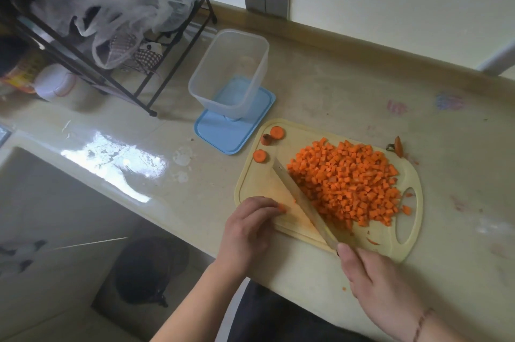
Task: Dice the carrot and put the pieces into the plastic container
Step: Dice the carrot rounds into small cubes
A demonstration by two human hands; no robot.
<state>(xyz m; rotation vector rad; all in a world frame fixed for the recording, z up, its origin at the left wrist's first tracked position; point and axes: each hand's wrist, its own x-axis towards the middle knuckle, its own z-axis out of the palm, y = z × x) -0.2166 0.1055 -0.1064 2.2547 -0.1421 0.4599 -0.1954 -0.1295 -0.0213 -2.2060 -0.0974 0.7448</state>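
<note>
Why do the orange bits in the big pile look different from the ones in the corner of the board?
The pile is small cubes, heaped together beside the knife; the corner pieces are round slices and an end stub, lying apart. The cubes are many; the corner pieces are just three. Each cube is smaller than a slice. Both are orange carrot, both sit on the cutting board, and none is in the container yet.

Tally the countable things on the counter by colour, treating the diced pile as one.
Orange: 5 - dice pile, three carrot offcuts at the board's far left, carrot top off the board
Yellow: 1 - board
Blue: 1 - lid
Clear: 1 - container
Steel: 1 - knife
Total: 9
</note>
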